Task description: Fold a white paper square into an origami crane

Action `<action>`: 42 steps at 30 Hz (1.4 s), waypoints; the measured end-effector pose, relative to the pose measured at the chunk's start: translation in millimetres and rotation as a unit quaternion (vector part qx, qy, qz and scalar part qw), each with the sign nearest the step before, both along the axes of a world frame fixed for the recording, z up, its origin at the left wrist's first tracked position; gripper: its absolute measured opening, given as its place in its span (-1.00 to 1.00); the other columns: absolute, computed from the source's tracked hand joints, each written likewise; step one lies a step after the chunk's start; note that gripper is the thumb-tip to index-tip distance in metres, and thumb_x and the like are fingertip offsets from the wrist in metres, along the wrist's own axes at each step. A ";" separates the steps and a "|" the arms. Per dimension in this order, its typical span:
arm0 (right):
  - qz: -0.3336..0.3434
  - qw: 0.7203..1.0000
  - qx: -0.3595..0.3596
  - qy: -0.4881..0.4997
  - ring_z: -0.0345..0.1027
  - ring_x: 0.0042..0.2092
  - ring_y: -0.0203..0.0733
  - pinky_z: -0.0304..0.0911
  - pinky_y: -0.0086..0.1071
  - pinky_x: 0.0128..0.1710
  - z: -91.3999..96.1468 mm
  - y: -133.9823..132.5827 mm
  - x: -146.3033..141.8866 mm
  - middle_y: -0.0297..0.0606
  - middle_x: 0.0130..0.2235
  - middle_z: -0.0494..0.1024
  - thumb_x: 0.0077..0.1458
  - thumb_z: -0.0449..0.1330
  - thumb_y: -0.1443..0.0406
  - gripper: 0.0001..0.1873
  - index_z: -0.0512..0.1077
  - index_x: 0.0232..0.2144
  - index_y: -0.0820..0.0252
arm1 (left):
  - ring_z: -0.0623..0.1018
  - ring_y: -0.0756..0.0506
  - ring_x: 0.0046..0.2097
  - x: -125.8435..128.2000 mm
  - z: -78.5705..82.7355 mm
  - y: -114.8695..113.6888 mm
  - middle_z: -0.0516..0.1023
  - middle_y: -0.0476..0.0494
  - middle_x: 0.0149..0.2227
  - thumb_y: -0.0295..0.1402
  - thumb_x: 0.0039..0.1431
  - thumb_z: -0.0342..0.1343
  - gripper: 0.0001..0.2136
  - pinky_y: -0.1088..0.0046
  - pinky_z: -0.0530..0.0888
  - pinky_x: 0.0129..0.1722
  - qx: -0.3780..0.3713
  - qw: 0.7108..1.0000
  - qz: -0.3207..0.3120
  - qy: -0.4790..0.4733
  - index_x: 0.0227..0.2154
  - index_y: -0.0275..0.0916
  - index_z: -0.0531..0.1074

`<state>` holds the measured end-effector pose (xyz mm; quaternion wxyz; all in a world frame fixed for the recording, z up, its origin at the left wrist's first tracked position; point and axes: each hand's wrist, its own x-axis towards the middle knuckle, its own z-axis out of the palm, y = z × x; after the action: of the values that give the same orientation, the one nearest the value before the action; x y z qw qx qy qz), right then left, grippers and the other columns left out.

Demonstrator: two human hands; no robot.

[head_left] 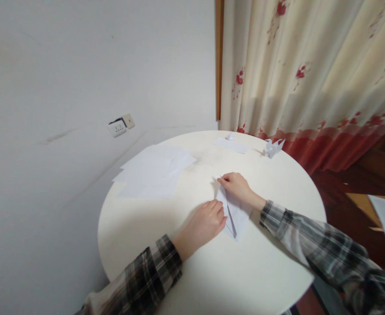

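A partly folded sheet of white paper [234, 214] lies on the round white table [192, 280], with a long flap running down its middle and a point towards me. My left hand [208, 218] is closed on the paper's left edge, fingers curled over it. At the far tip, my right hand [234, 183] pinches the paper between thumb and forefinger. Parts of the sheet are hidden under both hands.
Several loose white sheets [156, 168] overlap at the table's left. A folded paper crane [273, 148] stands at the far right edge. Behind, a smaller folded paper [230, 137] rests by a flat paper piece [233, 145]. A wall and a curtain [304, 87] border the table.
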<state>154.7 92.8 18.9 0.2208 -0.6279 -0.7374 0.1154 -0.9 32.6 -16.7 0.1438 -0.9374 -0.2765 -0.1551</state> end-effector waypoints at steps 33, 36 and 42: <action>0.201 0.969 -0.072 0.123 0.15 -0.52 -0.38 0.00 -0.50 -0.50 -35.9 -4.6 24.1 -0.40 -0.59 0.34 -0.06 0.13 0.29 -0.85 0.35 -0.60 0.23 | 0.38 -0.11 0.07 -21.0 -7.2 7.7 0.47 -0.24 -0.05 -0.34 0.24 -0.11 -0.75 0.36 0.35 0.07 -0.033 0.997 -0.060 -0.018 -0.18 -0.39 0.38; 0.187 0.974 -0.071 0.109 0.16 -0.51 -0.38 -0.01 -0.49 -0.50 -34.4 -5.6 22.8 -0.39 -0.57 0.37 -0.05 0.13 0.30 -0.87 0.36 -0.57 0.23 | 0.39 -0.11 0.07 -21.3 -6.2 6.0 0.46 -0.24 -0.04 -0.35 0.24 -0.09 -0.76 0.37 0.35 0.07 -0.042 0.997 -0.055 -0.020 -0.18 -0.38 0.38; 0.173 0.979 -0.067 0.083 0.16 -0.51 -0.38 -0.01 -0.49 -0.50 -32.5 -5.0 22.2 -0.40 -0.57 0.36 -0.01 0.12 0.28 -0.86 0.35 -0.55 0.22 | 0.38 -0.11 0.07 -21.3 -6.7 5.1 0.45 -0.26 -0.04 -0.35 0.23 -0.08 -0.75 0.39 0.33 0.09 -0.051 0.997 -0.057 -0.022 -0.16 -0.41 0.38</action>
<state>176.9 87.7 -13.6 0.2159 -0.4922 -0.8045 0.2527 -22.2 37.7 -23.4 0.0803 -0.9541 -0.2333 -0.1696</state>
